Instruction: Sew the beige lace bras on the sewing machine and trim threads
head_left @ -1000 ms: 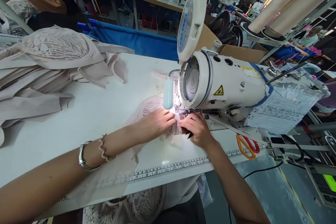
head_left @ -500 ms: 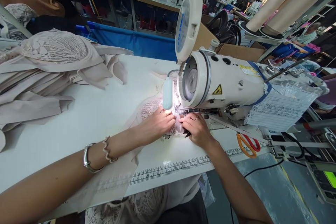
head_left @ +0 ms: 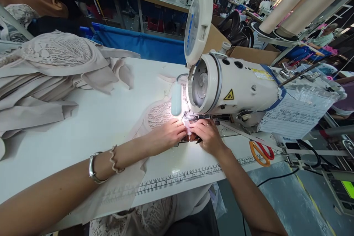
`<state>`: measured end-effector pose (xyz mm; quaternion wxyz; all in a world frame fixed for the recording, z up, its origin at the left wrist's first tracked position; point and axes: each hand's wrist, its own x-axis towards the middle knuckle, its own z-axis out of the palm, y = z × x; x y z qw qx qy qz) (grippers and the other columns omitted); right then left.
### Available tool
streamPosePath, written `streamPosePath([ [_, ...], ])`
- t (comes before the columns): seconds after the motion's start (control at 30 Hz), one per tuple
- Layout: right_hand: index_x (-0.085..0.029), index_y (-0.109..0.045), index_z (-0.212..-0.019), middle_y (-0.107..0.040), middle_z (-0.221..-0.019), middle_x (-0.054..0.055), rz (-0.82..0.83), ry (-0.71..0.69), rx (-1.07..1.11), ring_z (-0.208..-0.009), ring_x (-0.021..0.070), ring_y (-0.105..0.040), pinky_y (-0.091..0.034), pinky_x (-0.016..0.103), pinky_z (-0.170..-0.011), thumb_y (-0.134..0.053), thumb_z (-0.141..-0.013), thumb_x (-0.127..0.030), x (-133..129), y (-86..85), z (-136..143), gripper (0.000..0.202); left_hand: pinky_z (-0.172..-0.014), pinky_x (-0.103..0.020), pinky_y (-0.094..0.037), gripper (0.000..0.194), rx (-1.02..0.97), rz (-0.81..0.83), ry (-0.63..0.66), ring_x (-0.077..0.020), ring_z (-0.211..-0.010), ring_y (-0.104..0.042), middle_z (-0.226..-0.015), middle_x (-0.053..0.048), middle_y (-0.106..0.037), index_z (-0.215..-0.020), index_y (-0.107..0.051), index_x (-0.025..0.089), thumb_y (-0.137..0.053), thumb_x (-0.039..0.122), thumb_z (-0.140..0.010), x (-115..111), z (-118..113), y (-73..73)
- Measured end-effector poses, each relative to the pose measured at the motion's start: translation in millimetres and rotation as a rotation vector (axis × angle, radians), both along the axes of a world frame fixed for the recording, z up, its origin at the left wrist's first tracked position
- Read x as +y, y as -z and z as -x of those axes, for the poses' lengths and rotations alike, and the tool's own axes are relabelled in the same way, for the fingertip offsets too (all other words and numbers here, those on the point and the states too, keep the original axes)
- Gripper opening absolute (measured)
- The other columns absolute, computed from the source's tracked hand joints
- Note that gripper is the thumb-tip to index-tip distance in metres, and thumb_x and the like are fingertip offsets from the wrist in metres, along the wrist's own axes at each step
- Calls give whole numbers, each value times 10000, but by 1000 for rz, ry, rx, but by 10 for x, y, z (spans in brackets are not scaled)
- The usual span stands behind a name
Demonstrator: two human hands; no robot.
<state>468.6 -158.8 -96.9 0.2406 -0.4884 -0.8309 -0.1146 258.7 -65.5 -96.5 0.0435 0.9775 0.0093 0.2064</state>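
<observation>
A pale pink lace garment piece lies under the lit needle area of the white sewing machine. My left hand is closed on its near edge, fingertips just left of the presser foot. On the other side, my right hand pinches the same edge, close below a black attachment. A small dark pointed thing shows under the right palm; its kind is hidden. The pale blue lamp hangs beside the needle, and glare hides the stitching point.
Beige lace garments are heaped at the left. Scissors with orange and red handles lie at the right, near a ruler strip along the table's front edge. A written sheet hangs from the machine. More lace fabric rests on my lap.
The lace piece has shifted away from me under the needle, uncovering a reddish-brown plate below the fingers. My left hand has moved slightly right; my right hand has barely moved.
</observation>
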Motion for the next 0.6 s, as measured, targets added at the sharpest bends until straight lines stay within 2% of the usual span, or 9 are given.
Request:
streamPosePath([
  [0.13,-226,-672,-765,-776,-882,19,10,2,31,-836,200,-625,-444,377,-813,-530,-964,-119,-12,14,-7,267,-792,-374,-387,363,4,-30,-38,-209,-805,-580,-897,-72,-661,-1208,-628,102,-411,-21,-944,5,15,13],
  [0.27,-225,-671,-765,-772,-891,9,6,-20,51,-847,191,-625,-430,374,-836,-546,-940,-94,-13,23,-14,252,-787,-386,-365,462,12,-36,-79,-228,-825,-579,-958,-94,-670,-1329,-570,119,-414,-30,-920,19,35,21],
  [0.33,-228,-685,-800,-774,-914,12,29,-5,37,-873,194,-633,-433,370,-837,-540,-937,-86,-13,22,-21,245,-768,-377,-352,463,11,-21,-98,-234,-841,-583,-998,-102,-677,-1307,-583,139,-418,-34,-910,30,37,14],
  [0.43,-221,-690,-842,-780,-949,17,42,13,26,-918,199,-642,-445,358,-820,-509,-913,-34,-11,15,-27,270,-760,-368,-351,406,3,5,-121,-226,-804,-575,-938,-89,-668,-1205,-628,149,-406,-28,-915,60,33,-4],
  [0.5,-216,-691,-882,-782,-964,19,42,17,25,-939,201,-645,-455,351,-815,-466,-895,7,-5,9,-25,317,-794,-382,-367,368,2,15,-127,-221,-792,-575,-910,-87,-663,-1155,-643,145,-381,-4,-943,96,30,-7],
  [0.6,-209,-682,-904,-782,-963,30,40,21,33,-933,208,-647,-468,352,-824,-426,-883,29,4,7,-17,350,-879,-423,-368,415,9,24,-130,-224,-845,-603,-974,-100,-683,-1177,-640,154,-324,-3,-960,168,27,11],
])
